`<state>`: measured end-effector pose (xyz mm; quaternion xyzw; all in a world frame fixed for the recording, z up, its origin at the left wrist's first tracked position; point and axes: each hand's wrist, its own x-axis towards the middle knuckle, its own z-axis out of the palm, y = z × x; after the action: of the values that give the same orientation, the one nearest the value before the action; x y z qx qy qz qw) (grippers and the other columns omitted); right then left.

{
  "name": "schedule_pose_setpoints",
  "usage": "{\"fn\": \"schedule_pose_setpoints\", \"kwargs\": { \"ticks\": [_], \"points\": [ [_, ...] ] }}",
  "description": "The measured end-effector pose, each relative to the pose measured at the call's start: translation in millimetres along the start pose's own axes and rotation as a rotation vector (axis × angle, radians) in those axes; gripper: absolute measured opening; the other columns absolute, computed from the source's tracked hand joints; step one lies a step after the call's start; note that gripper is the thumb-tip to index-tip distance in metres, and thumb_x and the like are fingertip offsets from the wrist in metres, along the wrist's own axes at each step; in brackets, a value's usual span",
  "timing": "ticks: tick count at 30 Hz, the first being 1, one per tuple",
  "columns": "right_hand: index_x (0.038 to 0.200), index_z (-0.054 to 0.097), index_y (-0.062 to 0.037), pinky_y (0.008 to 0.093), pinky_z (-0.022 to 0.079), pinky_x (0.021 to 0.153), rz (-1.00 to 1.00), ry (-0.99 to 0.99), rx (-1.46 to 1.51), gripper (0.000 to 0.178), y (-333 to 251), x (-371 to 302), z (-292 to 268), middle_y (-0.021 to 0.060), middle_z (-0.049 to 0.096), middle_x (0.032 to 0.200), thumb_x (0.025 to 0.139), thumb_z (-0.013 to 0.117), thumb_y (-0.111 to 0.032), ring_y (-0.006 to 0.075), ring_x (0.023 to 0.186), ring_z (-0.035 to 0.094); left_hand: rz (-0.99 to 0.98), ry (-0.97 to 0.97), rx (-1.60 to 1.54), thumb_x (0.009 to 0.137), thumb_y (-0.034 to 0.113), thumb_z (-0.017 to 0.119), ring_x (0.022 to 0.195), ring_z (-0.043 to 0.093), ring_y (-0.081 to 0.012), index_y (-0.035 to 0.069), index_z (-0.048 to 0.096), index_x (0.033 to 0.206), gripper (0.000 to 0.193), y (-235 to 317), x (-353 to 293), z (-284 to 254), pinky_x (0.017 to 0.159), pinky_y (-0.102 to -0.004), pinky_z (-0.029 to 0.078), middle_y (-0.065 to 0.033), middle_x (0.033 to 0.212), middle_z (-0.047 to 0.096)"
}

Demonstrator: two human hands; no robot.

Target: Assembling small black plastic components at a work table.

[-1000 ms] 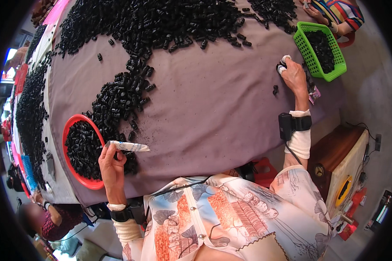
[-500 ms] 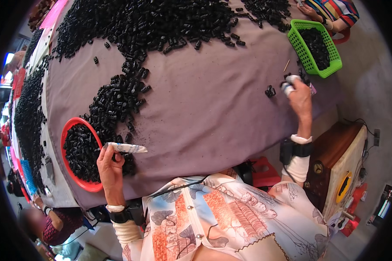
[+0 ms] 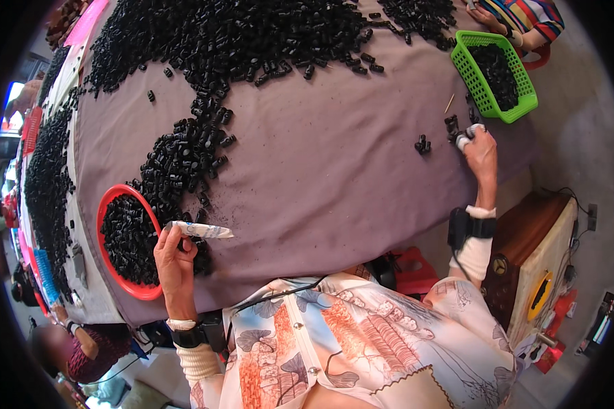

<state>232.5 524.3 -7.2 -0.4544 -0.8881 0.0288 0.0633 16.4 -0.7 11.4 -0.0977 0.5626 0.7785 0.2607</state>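
My left hand (image 3: pixel 175 269) is closed, thumb against fingers, on a slim white tube with blue marks (image 3: pixel 208 232). The tube tapers and points right, just beside a red-rimmed basin (image 3: pixel 138 293) full of small black cylindrical parts. At the table's right side, my right hand (image 3: pixel 482 155) is curled with its fingertips down, among a few loose black parts (image 3: pixel 451 124). White coverings show on its fingertips. What lies between those fingers is hidden. A small cluster of black parts (image 3: pixel 423 144) sits to its left.
A large heap of black parts (image 3: pixel 218 41) spreads over the far cloth, trailing down to the basin. A green basket (image 3: pixel 476 80) with black parts stands at the far right edge, by a co-worker's striped sleeve (image 3: pixel 525 17). A thin stick (image 3: pixel 449 103) lies near it. Another person (image 3: pixel 89 347) works lower left.
My right hand has moved a little right and down, its fingers now curled at the loose parts. The pink thing beside it is no longer visible. My left hand has barely moved.
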Motion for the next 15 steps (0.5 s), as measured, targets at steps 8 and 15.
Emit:
{"fn": "schedule_pose_setpoints", "kwargs": {
  "ticks": [8,15],
  "points": [
    [0.081,0.056,0.0013,0.0399,0.043,0.056,-0.156,-0.219,0.429,0.021,-60.0,-42.2,-3.6,0.0182,0.056,0.062,0.072,0.065,-0.016,0.0346,0.057,0.055,0.009,0.000,-0.004,0.089,0.010,0.055,0.067,0.048,-0.0068,0.006,0.056,0.097,0.010,1.0,0.5,-2.2,0.059,-0.0187,0.040,0.0005,0.084,0.055],
    [0.096,0.059,-0.0010,0.0465,0.046,0.071,0.108,0.096,0.192,0.025,13.8,16.4,-6.7,0.0246,0.062,0.085,0.078,0.056,-0.019,0.0407,0.083,0.059,0.011,0.015,0.007,0.089,0.010,0.056,0.068,0.048,-0.0071,0.006,0.057,0.096,0.009,-0.3,-1.9,-3.6,0.059,-0.0189,0.040,0.0005,0.083,0.055]
  ]
}}
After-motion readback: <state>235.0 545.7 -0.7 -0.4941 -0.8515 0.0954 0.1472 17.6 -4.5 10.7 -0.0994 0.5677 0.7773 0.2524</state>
